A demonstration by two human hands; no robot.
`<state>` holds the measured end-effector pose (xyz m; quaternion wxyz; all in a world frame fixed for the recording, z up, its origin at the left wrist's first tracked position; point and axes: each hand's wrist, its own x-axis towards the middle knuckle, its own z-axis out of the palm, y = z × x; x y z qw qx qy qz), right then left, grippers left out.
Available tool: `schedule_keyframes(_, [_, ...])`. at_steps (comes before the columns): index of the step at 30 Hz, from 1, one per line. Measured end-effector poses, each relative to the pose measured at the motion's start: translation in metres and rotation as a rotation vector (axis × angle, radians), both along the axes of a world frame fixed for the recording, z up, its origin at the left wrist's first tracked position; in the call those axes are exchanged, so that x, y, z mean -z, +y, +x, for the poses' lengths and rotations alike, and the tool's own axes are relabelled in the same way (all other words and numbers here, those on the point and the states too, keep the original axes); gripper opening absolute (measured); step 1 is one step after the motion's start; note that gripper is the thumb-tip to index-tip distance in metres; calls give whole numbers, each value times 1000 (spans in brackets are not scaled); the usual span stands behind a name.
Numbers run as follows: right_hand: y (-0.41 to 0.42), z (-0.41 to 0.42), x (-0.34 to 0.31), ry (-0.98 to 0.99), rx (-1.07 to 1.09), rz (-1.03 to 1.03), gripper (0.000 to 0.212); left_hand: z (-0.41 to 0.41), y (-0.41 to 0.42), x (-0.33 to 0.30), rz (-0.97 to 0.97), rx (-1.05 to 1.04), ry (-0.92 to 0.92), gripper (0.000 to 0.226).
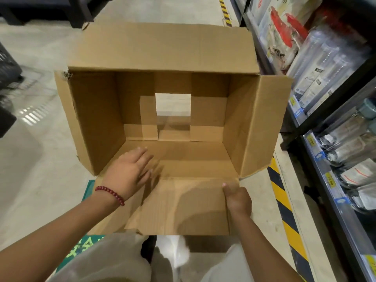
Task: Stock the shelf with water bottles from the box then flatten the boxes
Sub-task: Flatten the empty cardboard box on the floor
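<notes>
Shelf (pixel 333 139) right of box (pixel 162 58), crate (pixel 8 66) left

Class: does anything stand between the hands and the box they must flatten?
Nothing visible does. The left hand lies open on the box at its near edge, and the right hand grips the near flap.

One cardboard box (pixel 173 110) is in view, with four top flaps spread open and one square gap in its bottom, and two hands: the left hand (pixel 128 171) and the right hand (pixel 238 198). One red bead bracelet (pixel 110 194) circles the left wrist. Packaged goods on the shelf (pixel 317 159) are too blurred to count.
</notes>
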<state>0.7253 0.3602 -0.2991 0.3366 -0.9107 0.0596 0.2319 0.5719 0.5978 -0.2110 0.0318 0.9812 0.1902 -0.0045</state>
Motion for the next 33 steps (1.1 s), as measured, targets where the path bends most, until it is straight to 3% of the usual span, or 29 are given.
schedule_keyframes(4, [-12,-8,-2,103,-71,-20,21,15,3,-39,312,116,-442,74])
schedule_keyframes(6, [-12,-8,-5,125,-149,-31,15,17,9,-59,417,96,-535,89])
schedule_keyframes(10, [-11,-13,-26,-111,-203,19,12,7,5,-73,424,107,-314,122])
schedule_keyframes(12, [-14,-21,-44,-301,-196,87,27,7,-1,-74,344,65,-211,131])
schedule_keyframes(17, [-27,-37,-83,-603,-178,184,28,31,-5,-90,211,-18,66,97])
schedule_keyframes(21, [-29,-22,-113,-987,-201,207,39,43,-15,-90,68,-21,178,77])
schedule_keyframes(23, [-28,2,-127,-926,-265,81,53,46,-17,-86,36,-11,229,77])
schedule_keyframes(26, [-29,42,-134,-656,-453,-286,64,52,-15,-76,-1,-5,262,77])
schedule_keyframes(28, [-28,61,-132,-579,-556,-428,49,60,-11,-67,-24,-3,272,76])
schedule_keyframes(33, [-22,87,-141,-639,-680,-559,21,96,14,-58,2,-55,228,75])
